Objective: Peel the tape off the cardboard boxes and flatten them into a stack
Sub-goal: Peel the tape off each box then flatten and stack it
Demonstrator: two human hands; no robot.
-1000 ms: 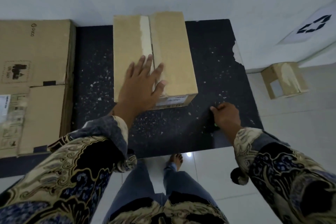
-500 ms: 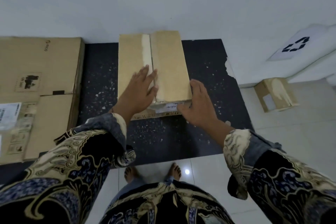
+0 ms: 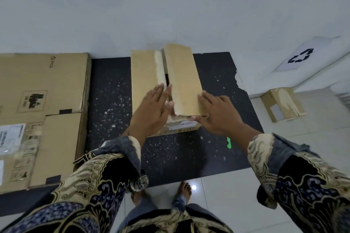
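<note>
- Opening the top of the tall brown cardboard box (image 3: 181,79) was the step in hand, judging by the flaps: the right flap stood slightly raised above the left, with a dark gap along the centre seam.
- The box stood on the black speckled mat (image 3: 111,104), at its far middle, touching or nearly touching the white wall. Its long axis ran away from the person, seam parallel to it.
- Left hand (image 3: 153,108): fingers (image 3: 158,91) extended and close together, lying flat on the left flap beside the seam; gripping nothing, thumb at the near end of the right flap's edge.
- Right hand (image 3: 217,113): fingers spread and flat over the near right corner of the right flap; whether the thumb hooked under the flap's edge, I could not tell.
- Key relation: the seam lay directly ahead between both hands, the left nearer to it. The likely next move is to lift the flaps outward from that line.
- Strip of clear tape (image 3: 170,119) remained, wrinkled, at the near end.
- Flattened brown cardboard stack (image 3: 41,100) lay at left; small green tool (image 3: 229,143) on the mat near the right wrist.
</note>
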